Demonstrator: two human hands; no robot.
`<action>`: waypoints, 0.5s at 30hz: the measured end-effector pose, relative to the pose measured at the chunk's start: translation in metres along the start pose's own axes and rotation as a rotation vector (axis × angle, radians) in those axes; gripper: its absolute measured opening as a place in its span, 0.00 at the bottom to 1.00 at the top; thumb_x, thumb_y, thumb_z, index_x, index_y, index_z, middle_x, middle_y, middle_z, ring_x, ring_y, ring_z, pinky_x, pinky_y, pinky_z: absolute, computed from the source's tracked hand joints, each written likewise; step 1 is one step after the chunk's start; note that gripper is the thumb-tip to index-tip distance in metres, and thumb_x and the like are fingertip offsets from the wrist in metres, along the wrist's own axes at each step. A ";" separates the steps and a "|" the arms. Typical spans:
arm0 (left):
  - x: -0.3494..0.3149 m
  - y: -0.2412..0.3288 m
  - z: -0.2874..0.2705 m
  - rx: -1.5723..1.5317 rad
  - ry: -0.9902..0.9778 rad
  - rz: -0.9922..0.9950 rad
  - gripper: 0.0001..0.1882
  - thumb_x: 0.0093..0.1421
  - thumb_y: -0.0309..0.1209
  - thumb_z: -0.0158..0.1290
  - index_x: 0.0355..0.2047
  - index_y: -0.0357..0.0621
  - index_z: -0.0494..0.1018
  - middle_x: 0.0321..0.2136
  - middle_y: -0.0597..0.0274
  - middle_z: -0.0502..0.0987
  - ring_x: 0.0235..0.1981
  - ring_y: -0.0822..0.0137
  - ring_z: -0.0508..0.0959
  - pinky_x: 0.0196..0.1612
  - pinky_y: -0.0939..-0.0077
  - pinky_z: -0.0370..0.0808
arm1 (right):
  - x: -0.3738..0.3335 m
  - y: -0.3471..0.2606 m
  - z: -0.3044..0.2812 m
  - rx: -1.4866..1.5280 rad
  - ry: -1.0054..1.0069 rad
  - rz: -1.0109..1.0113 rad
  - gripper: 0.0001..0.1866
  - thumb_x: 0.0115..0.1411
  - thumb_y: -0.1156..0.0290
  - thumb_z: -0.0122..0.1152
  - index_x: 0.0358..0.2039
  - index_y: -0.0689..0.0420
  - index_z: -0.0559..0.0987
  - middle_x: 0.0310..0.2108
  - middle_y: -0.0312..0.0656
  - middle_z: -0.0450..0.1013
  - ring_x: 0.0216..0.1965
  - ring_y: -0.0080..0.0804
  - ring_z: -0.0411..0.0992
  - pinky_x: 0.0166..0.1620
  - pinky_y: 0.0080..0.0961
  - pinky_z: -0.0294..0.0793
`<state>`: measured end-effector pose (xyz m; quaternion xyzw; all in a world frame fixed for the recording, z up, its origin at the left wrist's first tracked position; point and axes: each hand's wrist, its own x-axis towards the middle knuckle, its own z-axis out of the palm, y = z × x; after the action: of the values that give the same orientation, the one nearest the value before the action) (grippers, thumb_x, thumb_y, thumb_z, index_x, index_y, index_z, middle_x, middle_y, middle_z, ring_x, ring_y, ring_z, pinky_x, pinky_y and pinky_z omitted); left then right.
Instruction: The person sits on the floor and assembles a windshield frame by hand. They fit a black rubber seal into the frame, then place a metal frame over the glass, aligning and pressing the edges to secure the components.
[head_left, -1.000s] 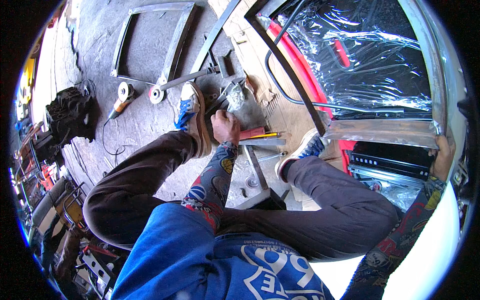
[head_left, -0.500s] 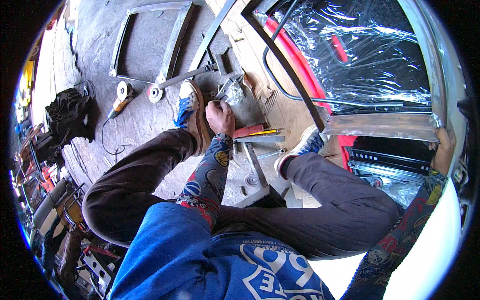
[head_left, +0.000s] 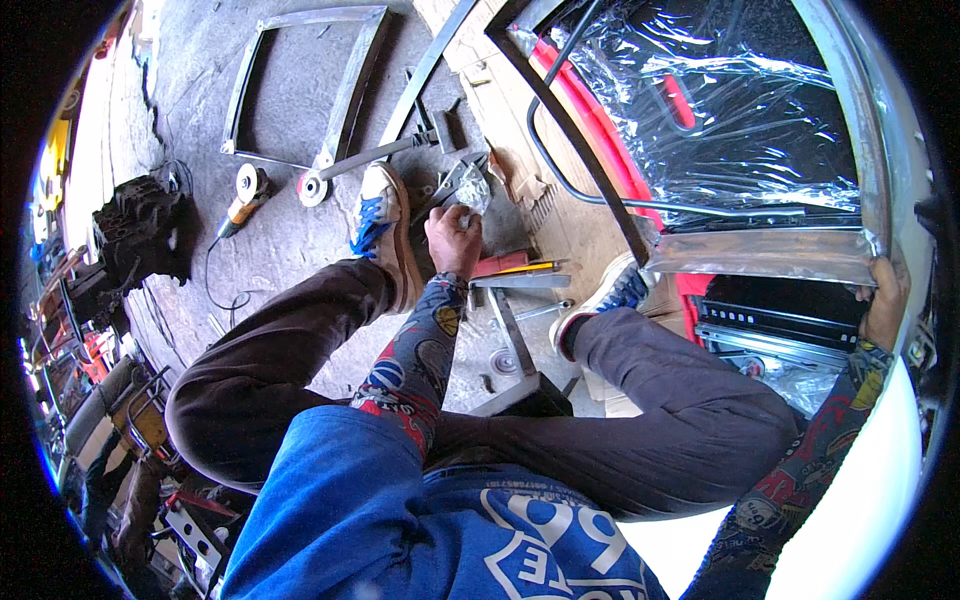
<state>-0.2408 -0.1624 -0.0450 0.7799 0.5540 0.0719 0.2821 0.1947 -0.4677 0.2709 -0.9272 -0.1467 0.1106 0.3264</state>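
My left hand [head_left: 455,242] is over the floor between my shoes, its fingers curled in. Its fingertips are at the lower edge of a crumpled clear plastic bag [head_left: 472,192]; what they pinch, if anything, is hidden. Close below it lie a red box [head_left: 497,264] and a yellow pencil-like stick [head_left: 530,267]. At the right, my right hand [head_left: 883,308] grips the lower corner of a bare steel frame [head_left: 765,254]. Its fingers wrap round the frame's edge. The frame stands against a red-edged panel covered in clear plastic film [head_left: 720,120].
An angle grinder [head_left: 243,200] with its cord lies on the floor at the left; another grinding disc [head_left: 314,188] sits by a second steel frame [head_left: 355,90]. A dark metal block [head_left: 145,230] stands farther left. Cardboard [head_left: 560,220] lies beneath the frame in front of me.
My left hand has shifted slightly right, its fingers closer to the plastic bag. My right hand stays on the steel frame.
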 end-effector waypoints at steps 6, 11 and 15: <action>-0.001 0.002 -0.006 -0.180 -0.155 0.057 0.12 0.53 0.31 0.52 0.36 0.41 0.79 0.33 0.46 0.75 0.38 0.46 0.75 0.46 0.57 0.71 | 0.002 -0.003 -0.003 0.033 -0.052 0.017 0.14 0.58 0.65 0.53 0.38 0.61 0.77 0.23 0.35 0.71 0.19 0.18 0.65 0.20 0.16 0.61; 0.011 -0.020 0.001 -0.189 -0.181 0.092 0.19 0.56 0.35 0.45 0.40 0.38 0.79 0.32 0.41 0.74 0.38 0.44 0.75 0.46 0.57 0.71 | 0.000 -0.003 0.000 0.029 0.006 0.027 0.19 0.56 0.62 0.56 0.42 0.63 0.77 0.24 0.36 0.72 0.19 0.18 0.66 0.19 0.14 0.60; 0.051 -0.047 0.020 -0.356 -0.397 -0.248 0.18 0.59 0.39 0.47 0.40 0.39 0.78 0.33 0.38 0.77 0.37 0.43 0.78 0.43 0.54 0.74 | -0.001 -0.006 0.001 0.061 -0.082 0.054 0.24 0.53 0.62 0.56 0.48 0.62 0.76 0.30 0.38 0.74 0.24 0.21 0.69 0.21 0.16 0.64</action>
<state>-0.2517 -0.1128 -0.0958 0.6435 0.5577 -0.0212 0.5240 0.1924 -0.4631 0.2740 -0.9151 -0.1313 0.1618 0.3452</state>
